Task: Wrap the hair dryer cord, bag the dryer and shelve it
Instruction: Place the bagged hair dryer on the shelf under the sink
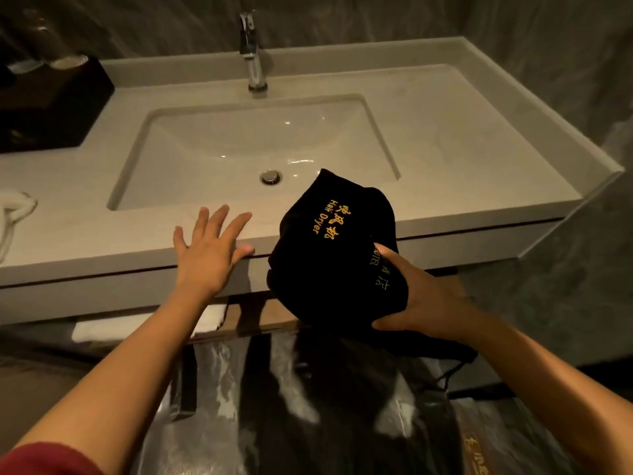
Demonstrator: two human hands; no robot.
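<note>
A bulging black cloth bag (329, 255) with yellow "Hair Dryer" lettering hangs in front of the vanity's front edge. My right hand (418, 303) grips it from below and from the right side. The dryer and its cord are hidden inside the bag; only a thin black drawstring (452, 371) dangles under my right wrist. My left hand (209, 248) lies flat with fingers spread on the front edge of the countertop (137, 234), left of the bag and apart from it.
A white sink basin (253, 149) with a chrome faucet (251, 53) fills the counter's middle. A black box (51, 108) stands at the back left, a white towel (13, 214) at the left edge. Below the counter a shelf (246, 320) holds folded white towels (144, 327).
</note>
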